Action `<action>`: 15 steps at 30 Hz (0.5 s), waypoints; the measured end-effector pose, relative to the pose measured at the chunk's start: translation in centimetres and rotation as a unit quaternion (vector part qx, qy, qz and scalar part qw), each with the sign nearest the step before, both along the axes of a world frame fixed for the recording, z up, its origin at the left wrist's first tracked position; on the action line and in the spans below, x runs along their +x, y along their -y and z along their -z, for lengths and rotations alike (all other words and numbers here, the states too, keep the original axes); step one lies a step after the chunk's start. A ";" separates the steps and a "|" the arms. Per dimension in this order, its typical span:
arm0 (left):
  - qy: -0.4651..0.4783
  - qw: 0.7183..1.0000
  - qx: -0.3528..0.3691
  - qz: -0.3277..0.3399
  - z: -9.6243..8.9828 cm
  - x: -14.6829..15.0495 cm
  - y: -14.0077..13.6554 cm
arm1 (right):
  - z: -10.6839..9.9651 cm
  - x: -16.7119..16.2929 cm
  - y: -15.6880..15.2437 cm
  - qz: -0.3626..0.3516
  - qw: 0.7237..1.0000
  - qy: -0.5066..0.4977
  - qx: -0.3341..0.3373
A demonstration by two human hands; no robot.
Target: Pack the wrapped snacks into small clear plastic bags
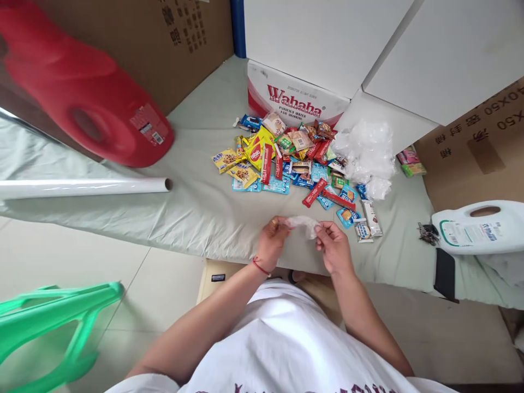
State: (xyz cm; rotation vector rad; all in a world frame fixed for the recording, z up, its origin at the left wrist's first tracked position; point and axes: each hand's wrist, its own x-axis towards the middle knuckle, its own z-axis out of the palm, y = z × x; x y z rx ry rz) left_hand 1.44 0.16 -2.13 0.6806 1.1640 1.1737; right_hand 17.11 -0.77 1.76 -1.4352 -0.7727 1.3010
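Between my two hands, just above the front part of the cloth-covered surface, stretches a thin, crumpled clear plastic bag [303, 222]. My left hand [273, 240] pinches its left end, and a red string bracelet circles that wrist. At the other end, my right hand [332, 245] grips the plastic between thumb and fingers. Beyond my hands lies a heap of wrapped snacks [282, 158] in yellow, red, blue and brown packets. Closest to my right hand are a small white-and-blue packet [363, 230] and a white bar [371, 218]. A pile of clear plastic bags [368, 147] sits right of the heap.
Behind the snacks stands a Wahaha carton [295, 95]. A large red jug [94, 103] and a white tube [85, 186] lie at left. To the right are a white detergent bottle [483, 226], keys [428, 233] and a black phone [445, 273]. A green stool [61, 316] stands on the floor.
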 end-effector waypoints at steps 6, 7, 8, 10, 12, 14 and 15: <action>0.099 0.994 -0.038 -0.023 -0.7 -2.1 -1.0 | -1.9 4.4 -0.6 -0.112 0.976 -0.133 -0.134; 0.096 0.994 -0.038 -0.023 -0.7 -2.1 -1.1 | -1.9 4.7 -0.4 -0.126 0.970 -0.154 -0.143; 0.085 0.995 -0.036 -0.025 -0.7 -2.1 -1.3 | -1.7 4.8 -0.2 -0.136 0.965 -0.170 -0.144; 0.055 0.997 -0.032 -0.036 -0.7 -2.2 -1.6 | -1.3 4.8 0.3 -0.139 0.965 -0.180 -0.129; 0.015 0.997 -0.027 -0.067 -0.9 -2.4 -1.7 | -0.9 4.8 0.8 -0.109 0.979 -0.153 -0.081; -0.026 0.995 -0.022 -0.094 -1.3 -2.3 -1.2 | -0.4 4.7 1.1 -0.060 0.994 -0.093 -0.011; -0.039 0.996 -0.020 -0.082 -1.7 -2.0 -0.8 | -0.3 4.5 1.3 -0.042 0.997 -0.059 0.023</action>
